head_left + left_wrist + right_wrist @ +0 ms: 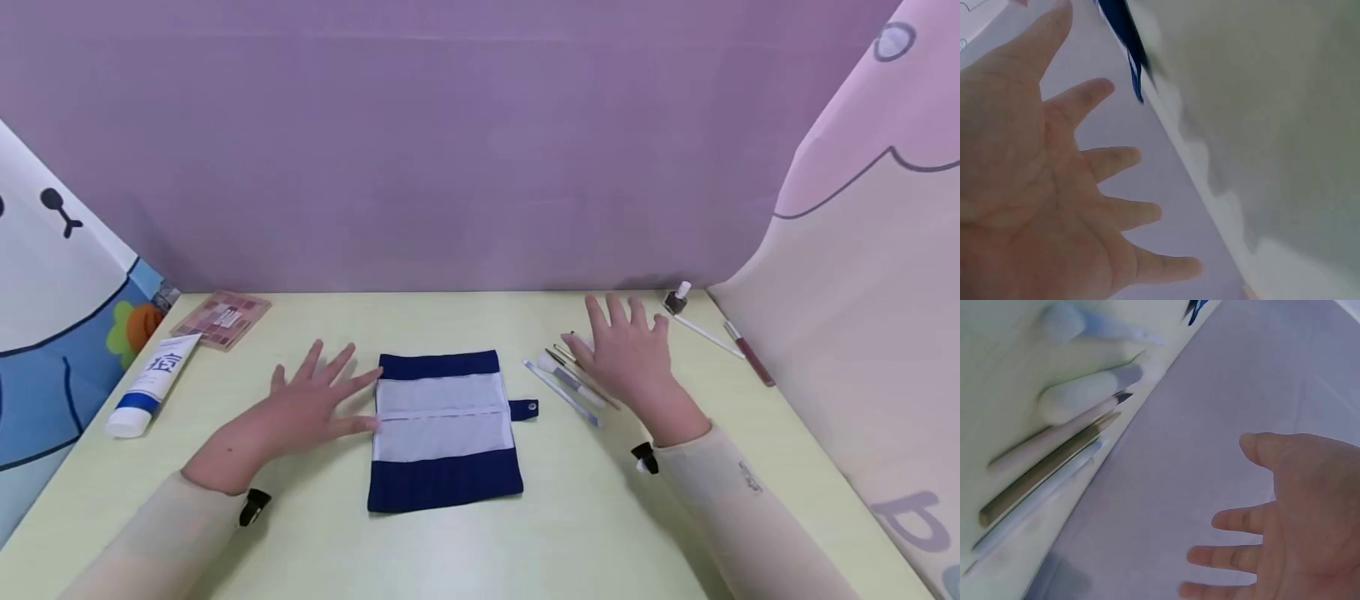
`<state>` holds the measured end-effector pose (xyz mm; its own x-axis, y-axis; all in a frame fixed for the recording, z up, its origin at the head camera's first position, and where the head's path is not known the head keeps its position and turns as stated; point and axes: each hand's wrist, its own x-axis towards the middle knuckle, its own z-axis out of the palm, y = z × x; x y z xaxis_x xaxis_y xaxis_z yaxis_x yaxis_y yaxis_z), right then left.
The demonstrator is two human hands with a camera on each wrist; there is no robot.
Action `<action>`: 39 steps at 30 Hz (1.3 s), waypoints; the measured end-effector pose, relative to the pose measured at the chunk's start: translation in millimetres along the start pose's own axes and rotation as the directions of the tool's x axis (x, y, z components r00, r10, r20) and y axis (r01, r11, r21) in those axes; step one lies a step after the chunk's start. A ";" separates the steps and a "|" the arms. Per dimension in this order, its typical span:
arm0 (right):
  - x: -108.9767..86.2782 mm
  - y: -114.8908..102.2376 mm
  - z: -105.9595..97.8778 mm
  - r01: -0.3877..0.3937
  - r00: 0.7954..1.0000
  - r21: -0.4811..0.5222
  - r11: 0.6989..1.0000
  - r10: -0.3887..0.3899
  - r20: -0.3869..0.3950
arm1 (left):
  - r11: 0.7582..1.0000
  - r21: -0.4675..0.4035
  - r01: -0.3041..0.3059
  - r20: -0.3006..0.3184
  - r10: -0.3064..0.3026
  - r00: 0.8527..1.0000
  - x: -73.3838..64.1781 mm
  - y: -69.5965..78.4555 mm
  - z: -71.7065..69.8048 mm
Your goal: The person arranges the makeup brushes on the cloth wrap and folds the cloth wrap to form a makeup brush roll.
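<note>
I see a cloth case (444, 439) lying spread flat on a pale table (450, 554), its 2 ends dark navy and its middle light grey-white. The navy band on the near edge is the wider of the 2, and 1 seam crosses the pale middle from side to side. A short navy tab (524, 409) with a round snap sticks out from the case's right edge.

The left hand (303, 410) is at the case's left edge, fingers spread wide, gripping nothing; I cannot tell whether its thumb and forefinger tips touch the fabric. The right hand (628, 354) is also widely spread and holds nothing, raised over slim brushes (564, 395) that lie slantwise, loosely bunched, just right of the case.

Well left of the case are a white tube (160, 371) with a blue band and, farther back, a flat pink palette (222, 319). Well right of it, I make out a small dark bottle (677, 300) with a white cap, a white stick (705, 334) and a dark red tube (752, 357).
</note>
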<state>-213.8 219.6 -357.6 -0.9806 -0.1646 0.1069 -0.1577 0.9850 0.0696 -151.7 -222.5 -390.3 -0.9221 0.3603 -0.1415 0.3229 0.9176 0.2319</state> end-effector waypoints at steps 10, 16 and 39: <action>-2.2 -10.0 -6.0 0.051 0.998 0.085 0.995 -0.047 -0.051 | 1.000 -0.028 0.003 0.100 -0.001 0.995 3.1 6.4 10.6; -2.1 -9.9 -5.0 0.093 0.994 0.185 0.978 -0.080 -0.072 | 0.999 -0.034 0.008 0.138 -0.003 0.990 2.6 5.5 9.2; 5.6 -4.9 19.9 0.132 0.960 0.672 0.729 -0.262 0.095 | 0.999 -0.038 0.002 0.151 0.004 0.989 4.1 7.7 8.2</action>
<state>-220.8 214.8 -377.0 -0.9115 -0.4112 -0.0101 -0.3229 0.7305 -0.6017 -151.2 -212.6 -397.0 -0.8782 0.3851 -0.2838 0.3131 0.9112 0.2678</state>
